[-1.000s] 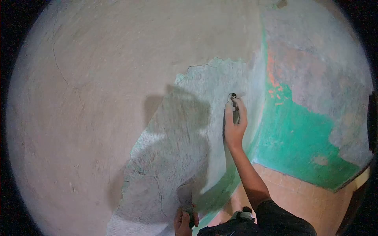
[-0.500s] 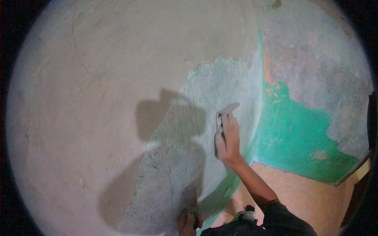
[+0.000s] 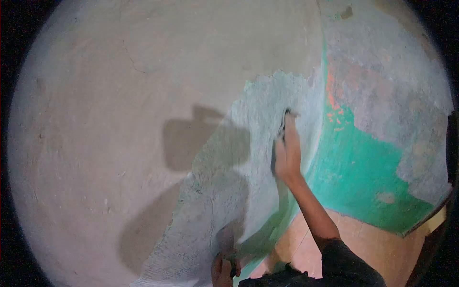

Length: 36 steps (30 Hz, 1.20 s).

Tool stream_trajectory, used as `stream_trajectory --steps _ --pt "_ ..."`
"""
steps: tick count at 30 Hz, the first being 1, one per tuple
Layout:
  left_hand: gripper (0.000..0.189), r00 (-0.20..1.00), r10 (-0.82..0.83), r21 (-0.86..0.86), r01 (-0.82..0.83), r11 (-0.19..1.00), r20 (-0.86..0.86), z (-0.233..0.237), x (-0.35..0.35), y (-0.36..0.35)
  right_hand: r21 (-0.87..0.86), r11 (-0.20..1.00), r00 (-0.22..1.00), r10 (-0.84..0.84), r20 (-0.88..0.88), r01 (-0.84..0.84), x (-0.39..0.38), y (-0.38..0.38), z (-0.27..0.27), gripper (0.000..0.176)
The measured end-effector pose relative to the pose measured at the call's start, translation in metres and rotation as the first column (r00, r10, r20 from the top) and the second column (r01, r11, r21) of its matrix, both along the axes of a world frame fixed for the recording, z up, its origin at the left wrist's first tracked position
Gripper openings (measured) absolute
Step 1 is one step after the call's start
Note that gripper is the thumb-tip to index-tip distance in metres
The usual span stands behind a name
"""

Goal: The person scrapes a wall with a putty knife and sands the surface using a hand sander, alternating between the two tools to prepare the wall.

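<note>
My right hand (image 3: 289, 155) is raised against the wall, its fingers closed around a flat scraper (image 3: 287, 113) that shows only as a thin dark edge and tip. The blade is at the pale grey coated patch (image 3: 267, 98), and motion blurs its outline. Low in the view, my left hand (image 3: 222, 271) grips a putty knife, its broad blade (image 3: 225, 237) pointing up in front of the wall. Fingers and shadow partly hide that handle.
Beige wall (image 3: 95, 119) with a fine crack spreads to the left. Right of the corner, the adjoining wall has green paint (image 3: 356, 158) and worn grey plaster (image 3: 373, 91). Tiled floor (image 3: 349, 239) lies below. Shadows of my head and arms fall across the wall.
My right hand has moved up and slightly right along the wall, turning the scraper more edge-on. My left hand has shifted slightly left. The camera view has shifted a little.
</note>
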<state>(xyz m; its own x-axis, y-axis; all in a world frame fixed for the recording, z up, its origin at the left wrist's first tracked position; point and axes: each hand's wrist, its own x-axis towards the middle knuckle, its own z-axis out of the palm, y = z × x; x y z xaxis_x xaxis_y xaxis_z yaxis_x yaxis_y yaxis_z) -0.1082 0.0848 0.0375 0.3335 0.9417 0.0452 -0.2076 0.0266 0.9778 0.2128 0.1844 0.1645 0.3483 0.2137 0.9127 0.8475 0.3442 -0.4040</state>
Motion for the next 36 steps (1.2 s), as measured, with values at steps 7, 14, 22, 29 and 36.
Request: stream_trajectory --steps 7,14,22,29,36 --pt "0.048 1.0 -0.005 0.181 -0.001 0.983 0.03 0.017 0.004 -0.007 -0.013 0.997 0.979 -0.077 0.187 0.081 0.016 0.003 0.028 0.067" --pt "0.049 0.995 0.094 0.287 -0.086 0.954 -0.014 0.031 0.002 -0.006 -0.013 1.0 0.852 -0.016 0.524 0.027 0.0 -0.008 0.05 0.078" --pt "0.039 0.967 0.255 0.28 -0.247 0.928 0.008 0.023 0.006 -0.022 -0.068 0.997 0.811 0.013 0.586 0.033 0.002 -0.018 0.067 0.074" --pt "0.034 0.967 0.254 0.256 -0.254 0.933 0.032 0.034 0.015 -0.025 -0.079 0.984 0.776 0.175 0.606 -0.16 -0.008 -0.016 0.078 0.072" --pt "0.035 0.952 0.302 0.24 -0.307 0.921 0.06 0.032 0.009 -0.03 -0.011 0.998 0.864 0.06 0.5 -0.063 -0.014 -0.002 0.054 0.074"
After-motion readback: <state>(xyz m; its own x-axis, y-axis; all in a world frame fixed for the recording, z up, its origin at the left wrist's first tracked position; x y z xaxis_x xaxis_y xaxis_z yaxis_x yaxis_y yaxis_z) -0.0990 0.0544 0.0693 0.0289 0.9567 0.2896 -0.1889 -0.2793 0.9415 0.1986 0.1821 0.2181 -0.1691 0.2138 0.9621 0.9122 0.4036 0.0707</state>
